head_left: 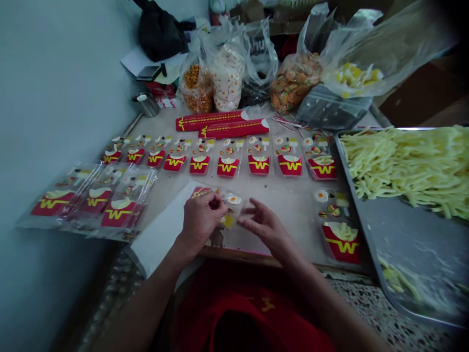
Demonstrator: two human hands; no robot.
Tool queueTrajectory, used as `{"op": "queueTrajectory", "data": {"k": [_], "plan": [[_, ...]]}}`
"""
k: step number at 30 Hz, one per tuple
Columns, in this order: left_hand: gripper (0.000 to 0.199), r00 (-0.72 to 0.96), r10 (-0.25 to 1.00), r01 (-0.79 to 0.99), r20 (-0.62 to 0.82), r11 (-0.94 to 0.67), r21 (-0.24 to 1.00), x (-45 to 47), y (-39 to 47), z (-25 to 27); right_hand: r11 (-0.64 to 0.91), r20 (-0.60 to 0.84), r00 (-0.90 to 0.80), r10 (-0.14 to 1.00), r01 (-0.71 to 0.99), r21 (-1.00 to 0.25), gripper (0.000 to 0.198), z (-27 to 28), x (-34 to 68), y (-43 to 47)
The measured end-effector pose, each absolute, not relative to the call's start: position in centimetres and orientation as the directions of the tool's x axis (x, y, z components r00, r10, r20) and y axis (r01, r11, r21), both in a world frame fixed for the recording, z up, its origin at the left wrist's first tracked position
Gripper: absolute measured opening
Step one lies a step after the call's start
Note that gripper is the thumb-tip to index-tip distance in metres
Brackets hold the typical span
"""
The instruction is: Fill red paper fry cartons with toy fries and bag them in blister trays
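Between my hands, near the table's front edge, a clear plastic candy tray point(236, 208) lies turned sideways. In it show a fried-egg candy point(233, 200), a yellow piece point(227, 220) and, partly behind my left hand, a red fries carton point(201, 192). My left hand point(202, 217) is closed in a pinch over the tray's left part; what sits between its fingertips is too small to make out. To the right of the tray my right hand point(263, 226) is open, fingers apart and pointing toward it, with nothing visible in them.
Filled trays point(227, 159) stand in a row behind, with another tray point(340, 239) at right. Wrapped packs point(120, 208) lie left, by a white sheet point(161, 234). Stacked red cartons point(234, 128) and candy bags point(227, 80) are farther back. A metal pan point(410, 234) holds fry-shaped candy.
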State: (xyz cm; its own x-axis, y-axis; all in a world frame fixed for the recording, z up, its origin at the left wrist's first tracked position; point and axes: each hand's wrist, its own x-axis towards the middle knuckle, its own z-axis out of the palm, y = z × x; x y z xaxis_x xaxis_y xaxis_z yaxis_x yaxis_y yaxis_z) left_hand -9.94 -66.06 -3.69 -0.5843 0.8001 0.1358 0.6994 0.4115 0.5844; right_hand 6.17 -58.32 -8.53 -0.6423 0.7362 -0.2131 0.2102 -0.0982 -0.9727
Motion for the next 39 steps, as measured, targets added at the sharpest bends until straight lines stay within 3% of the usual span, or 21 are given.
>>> {"op": "queueTrajectory", "data": {"k": [2,4,8,12,14,16,19,22,25,28,30,33,35,37,39], "plan": [[0.009,-0.568,0.811,0.706,0.138,0.394,0.589,-10.5,-65.9,-4.0,-0.454,-0.366,-0.708,0.604,0.072,-0.888,0.062,-9.4,6.2,-58.3],[0.009,-0.565,0.811,0.72,0.149,0.397,0.569,-10.1,-65.8,-4.4,-0.604,-0.414,-0.715,0.564,-0.015,-0.797,0.05,-9.9,5.7,-58.7],[0.012,-0.513,0.839,0.791,0.181,0.38,0.479,-7.0,-66.5,-5.2,-0.614,-0.428,-0.652,0.626,-0.074,-0.786,0.042,-10.4,4.2,-59.2],[0.015,-0.394,0.905,0.776,0.159,0.235,0.586,-7.0,-68.4,-4.9,-0.587,-0.388,-0.694,0.606,-0.062,-0.807,0.04,-10.2,4.3,-58.5],[0.055,-0.267,0.942,0.839,0.202,0.124,0.53,-9.4,-68.8,-4.1,-0.582,-0.379,-0.715,0.587,-0.048,-0.812,0.04,-9.9,5.1,-57.9],[0.096,-0.054,0.979,0.94,0.196,-0.016,0.341,-12.3,-68.8,-3.0,-0.585,-0.38,-0.73,0.569,-0.034,-0.81,0.04,-9.7,5.8,-57.2],[0.103,0.162,0.986,0.973,0.041,-0.166,0.162,-15.6,-68.4,-1.3,-0.573,-0.367,-0.766,0.528,-0.003,-0.82,0.038,-9.4,5.9,-56.1],[0.107,0.033,0.999,0.993,0.012,-0.034,0.115,-17.5,-68.9,-0.1,-0.432,-0.311,-0.683,0.661,-0.006,-0.902,0.04,-8.9,5.4,-55.2],[0.102,-0.349,0.933,0.937,0.087,0.346,0.051,-21.0,-71.7,0.6,-0.248,-0.233,-0.564,0.792,0.052,-0.967,0.057,-8.8,5.5,-54.7],[0.087,-0.742,0.66,0.666,0.116,0.746,0.016,-27.6,-75.8,1.2,-0.235,-0.268,-0.55,0.791,0.131,-0.963,0.058,-9.1,5.9,-55.0],[0.076,-0.887,0.462,0.462,0.011,0.887,0.02,-32.2,-78.0,1.5,-0.253,-0.307,-0.607,0.733,0.175,-0.951,0.058,-9.3,6.1,-55.8],[0.059,-0.924,0.372,0.372,-0.09,0.928,0.015,-35.4,-79.7,1.4,-0.211,-0.293,-0.674,0.678,0.203,-0.956,0.054,-9.0,6.5,-56.9],[0.058,-0.916,0.399,0.398,0.03,0.917,-0.029,-34.2,-79.4,0.7,-0.14,-0.242,-0.66,0.711,0.205,-0.969,0.049,-8.7,7.2,-57.2],[0.055,-0.811,0.519,0.51,0.27,0.853,-0.11,-30.9,-78.2,-0.3,-0.069,-0.2,-0.619,0.759,0.228,-0.971,0.046,-8.6,8.1,-57.2],[0.042,-0.618,0.7,0.694,0.358,0.7,-0.17,-26.9,-76.0,-1.5,-0.009,-0.171,-0.582,0.795,0.271,-0.963,0.043,-8.5,9.0,-57.1]]}}
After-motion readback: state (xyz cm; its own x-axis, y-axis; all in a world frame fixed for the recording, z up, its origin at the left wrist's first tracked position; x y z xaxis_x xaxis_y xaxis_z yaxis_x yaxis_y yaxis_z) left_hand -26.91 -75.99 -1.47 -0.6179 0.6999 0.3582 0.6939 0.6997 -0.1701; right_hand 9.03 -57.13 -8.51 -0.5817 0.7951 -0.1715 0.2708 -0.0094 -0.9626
